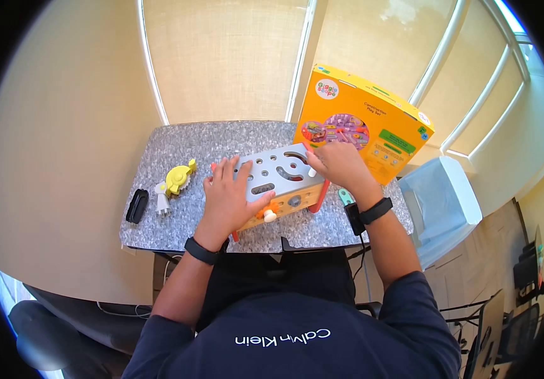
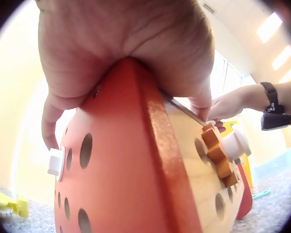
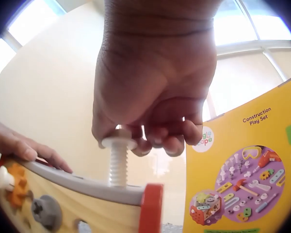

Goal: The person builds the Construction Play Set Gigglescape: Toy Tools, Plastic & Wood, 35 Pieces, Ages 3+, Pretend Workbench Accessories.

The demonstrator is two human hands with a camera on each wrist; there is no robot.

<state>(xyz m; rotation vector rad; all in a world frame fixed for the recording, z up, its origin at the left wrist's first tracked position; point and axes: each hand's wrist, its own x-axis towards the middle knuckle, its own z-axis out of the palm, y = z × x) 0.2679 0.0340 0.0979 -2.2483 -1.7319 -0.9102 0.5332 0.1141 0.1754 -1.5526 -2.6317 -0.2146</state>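
A toy workbench point(image 1: 265, 169) with a grey top, pale wooden sides and red end panels stands on the table. My left hand point(image 1: 226, 199) rests spread over its left end, thumb along the front edge and fingers across the top. In the left wrist view, one finger reaches down near a white bolt head point(image 2: 56, 162) on the red panel. My right hand point(image 1: 343, 165) pinches the head of a white threaded screw point(image 3: 118, 162), which stands upright at the workbench's right end. An orange gear point(image 2: 218, 153) with a white bolt and a grey bolt point(image 3: 47, 213) sit on the front side.
A yellow play set box point(image 1: 363, 123) stands behind right. Left on the table point(image 1: 190, 136) lie a yellow toy saw point(image 1: 177, 180), a white plastic piece point(image 1: 162, 201) and a black strap-like item point(image 1: 137, 206). A teal strip point(image 1: 346, 197) lies by the right wrist; a bluish bin point(image 1: 439, 208) stands beside the table.
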